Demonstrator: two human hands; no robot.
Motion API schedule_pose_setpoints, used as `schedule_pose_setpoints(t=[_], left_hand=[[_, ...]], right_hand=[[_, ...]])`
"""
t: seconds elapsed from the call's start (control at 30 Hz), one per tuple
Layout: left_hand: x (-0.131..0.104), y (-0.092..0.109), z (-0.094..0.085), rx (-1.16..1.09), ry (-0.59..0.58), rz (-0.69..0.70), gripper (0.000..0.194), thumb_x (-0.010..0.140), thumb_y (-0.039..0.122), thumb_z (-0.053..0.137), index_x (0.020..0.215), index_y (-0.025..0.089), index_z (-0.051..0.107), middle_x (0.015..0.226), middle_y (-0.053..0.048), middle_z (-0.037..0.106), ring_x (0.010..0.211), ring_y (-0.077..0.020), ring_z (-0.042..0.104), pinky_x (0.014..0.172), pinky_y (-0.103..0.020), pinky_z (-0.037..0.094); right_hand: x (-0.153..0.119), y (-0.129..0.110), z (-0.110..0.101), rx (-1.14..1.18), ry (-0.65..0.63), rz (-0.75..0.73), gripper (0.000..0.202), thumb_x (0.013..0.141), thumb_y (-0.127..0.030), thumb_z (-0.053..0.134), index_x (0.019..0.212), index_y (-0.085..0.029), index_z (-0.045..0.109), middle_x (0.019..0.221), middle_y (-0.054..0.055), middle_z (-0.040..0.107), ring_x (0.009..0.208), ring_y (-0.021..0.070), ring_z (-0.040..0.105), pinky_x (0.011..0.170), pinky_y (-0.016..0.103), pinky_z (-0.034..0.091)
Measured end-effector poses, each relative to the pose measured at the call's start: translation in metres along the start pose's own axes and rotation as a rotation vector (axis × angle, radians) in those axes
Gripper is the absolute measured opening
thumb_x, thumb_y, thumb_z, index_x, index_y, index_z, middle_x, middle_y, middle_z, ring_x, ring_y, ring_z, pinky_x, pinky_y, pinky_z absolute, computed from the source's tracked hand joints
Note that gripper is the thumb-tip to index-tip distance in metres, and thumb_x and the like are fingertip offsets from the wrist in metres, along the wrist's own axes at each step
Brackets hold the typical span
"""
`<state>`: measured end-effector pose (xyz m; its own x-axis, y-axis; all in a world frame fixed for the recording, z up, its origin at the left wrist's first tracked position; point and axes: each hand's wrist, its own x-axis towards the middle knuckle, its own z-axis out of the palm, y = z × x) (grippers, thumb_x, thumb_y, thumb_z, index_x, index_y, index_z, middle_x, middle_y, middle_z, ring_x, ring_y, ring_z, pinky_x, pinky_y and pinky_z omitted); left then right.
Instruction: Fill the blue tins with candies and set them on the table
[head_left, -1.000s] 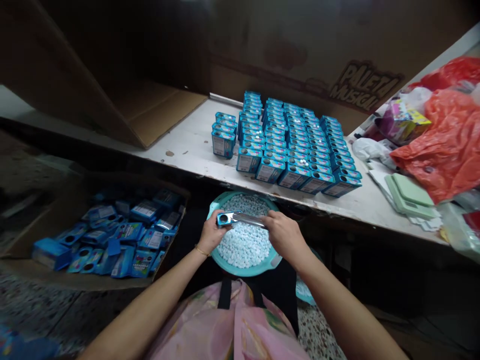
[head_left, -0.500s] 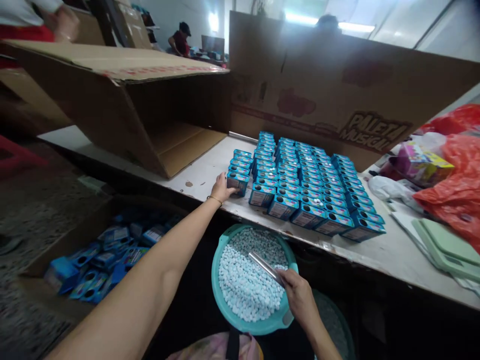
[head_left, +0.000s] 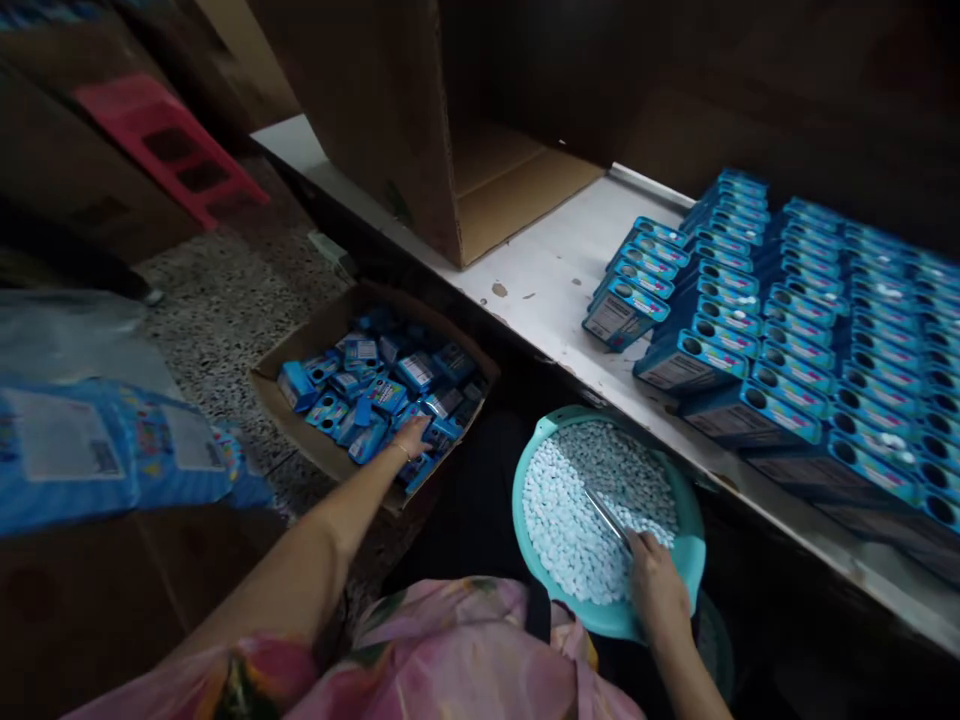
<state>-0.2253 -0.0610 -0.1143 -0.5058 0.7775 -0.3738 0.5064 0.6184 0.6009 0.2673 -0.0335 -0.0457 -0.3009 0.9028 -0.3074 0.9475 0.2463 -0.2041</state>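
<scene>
My left hand is down at the near right side of a cardboard box full of loose small blue cartons. Its fingers appear outstretched over the cartons, though their tips are hard to make out. In my right hand is a slim shiny metal tube, whose far end rests among white pellet-like pieces. These pieces fill a turquoise basin in front of me. On the white table, blue cartons with round dark holes on top stand upright in rows; a shorter row is at their left.
A large open cardboard carton lies on its side on the table. Blue printed packs sit on a box at left. A pink plastic stool is on the speckled floor. Below the basin is another tub.
My left hand has left the front carton of the short row on the table and moved down left into the box of cartons. The view has turned left and down. My right hand keeps the tube.
</scene>
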Motion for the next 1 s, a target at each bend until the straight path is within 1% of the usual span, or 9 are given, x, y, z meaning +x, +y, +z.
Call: schedule_pose_setpoints(t=[0.1, 0.2, 0.33, 0.47, 0.57, 0.67, 0.73, 0.83, 1.0], left_hand=[[0.003, 0.000, 0.038, -0.003, -0.043, -0.001, 0.046, 0.048, 0.017, 0.071, 0.093, 0.018, 0.061, 0.115, -0.012, 0.055, 0.109, -0.0306, 0.049, 0.089, -0.042, 0.038], [0.010, 0.003, 0.053, -0.010, -0.033, -0.009, 0.022, 0.057, 0.021, 0.066, 0.079, 0.016, 0.063, 0.110, -0.016, 0.056, 0.114, -0.0360, 0.043, 0.092, -0.051, 0.032], [0.007, -0.004, 0.032, -0.067, -0.014, 0.024, 0.020, 0.052, 0.023, 0.072, 0.066, 0.017, 0.059, 0.096, -0.013, 0.060, 0.111, -0.0360, 0.045, 0.094, -0.052, 0.029], [-0.014, -0.002, -0.015, -0.216, 0.037, 0.054, 0.040, 0.057, 0.033, 0.070, 0.092, 0.019, 0.056, 0.097, -0.007, 0.061, 0.100, -0.0269, 0.053, 0.090, -0.044, 0.038], [-0.046, 0.022, -0.042, -0.555, 0.021, 0.072, 0.054, 0.060, 0.034, 0.071, 0.106, 0.017, 0.050, 0.104, -0.008, 0.061, 0.101, -0.0239, 0.054, 0.089, -0.038, 0.041], [-0.083, 0.058, -0.052, -1.026, -0.186, 0.015, 0.056, 0.062, 0.029, 0.072, 0.112, 0.019, 0.048, 0.109, -0.007, 0.061, 0.097, -0.0214, 0.058, 0.085, -0.036, 0.046], [-0.104, 0.081, -0.049, -1.203, -0.323, -0.098, 0.048, 0.067, 0.028, 0.069, 0.111, 0.021, 0.051, 0.103, -0.005, 0.063, 0.087, -0.0184, 0.061, 0.078, -0.034, 0.050], [-0.123, 0.114, -0.039, -1.269, -0.402, -0.224, 0.041, 0.070, 0.027, 0.067, 0.109, 0.024, 0.053, 0.095, -0.003, 0.064, 0.076, -0.0150, 0.062, 0.068, -0.032, 0.053], [-0.137, 0.165, -0.023, -1.214, -0.474, -0.164, 0.048, 0.073, 0.025, 0.064, 0.118, 0.032, 0.049, 0.110, -0.004, 0.060, 0.079, -0.0156, 0.062, 0.061, -0.029, 0.053]], right_hand=[[-0.003, -0.009, 0.011, 0.046, -0.093, 0.011, 0.052, 0.076, -0.007, 0.028, 0.117, -0.023, 0.056, 0.111, 0.009, 0.058, 0.101, 0.0182, 0.056, 0.082, 0.026, 0.045], [-0.009, -0.015, 0.013, 0.058, -0.140, 0.044, 0.051, 0.077, -0.007, 0.029, 0.116, -0.024, 0.055, 0.108, 0.008, 0.059, 0.088, 0.0177, 0.061, 0.077, 0.026, 0.047], [-0.008, -0.004, -0.003, -0.017, -0.159, 0.015, 0.045, 0.080, -0.007, 0.028, 0.112, -0.019, 0.058, 0.104, 0.009, 0.061, 0.089, 0.0172, 0.061, 0.078, 0.026, 0.046], [0.001, 0.012, -0.022, -0.240, -0.054, -0.062, 0.043, 0.078, -0.006, 0.036, 0.115, -0.016, 0.056, 0.113, 0.011, 0.058, 0.103, 0.0200, 0.054, 0.086, 0.028, 0.041], [0.011, -0.002, -0.021, -0.302, -0.068, -0.143, 0.044, 0.077, -0.004, 0.036, 0.115, -0.016, 0.057, 0.115, 0.012, 0.058, 0.104, 0.0217, 0.053, 0.087, 0.030, 0.039], [0.022, -0.038, -0.008, -0.171, -0.163, -0.187, 0.045, 0.079, -0.004, 0.032, 0.113, -0.016, 0.059, 0.113, 0.010, 0.060, 0.103, 0.0181, 0.053, 0.086, 0.025, 0.038], [0.029, -0.060, 0.001, -0.030, -0.187, -0.170, 0.044, 0.078, -0.005, 0.034, 0.110, -0.018, 0.061, 0.110, 0.009, 0.061, 0.104, 0.0162, 0.052, 0.087, 0.023, 0.037], [0.040, -0.073, 0.007, 0.293, -0.183, -0.057, 0.040, 0.074, -0.005, 0.037, 0.099, -0.018, 0.066, 0.101, 0.008, 0.064, 0.099, 0.0168, 0.055, 0.085, 0.025, 0.037], [0.046, -0.058, 0.002, 0.653, -0.184, 0.042, 0.027, 0.070, -0.013, 0.049, 0.087, -0.016, 0.070, 0.084, 0.005, 0.068, 0.082, 0.0169, 0.060, 0.077, 0.028, 0.044]])
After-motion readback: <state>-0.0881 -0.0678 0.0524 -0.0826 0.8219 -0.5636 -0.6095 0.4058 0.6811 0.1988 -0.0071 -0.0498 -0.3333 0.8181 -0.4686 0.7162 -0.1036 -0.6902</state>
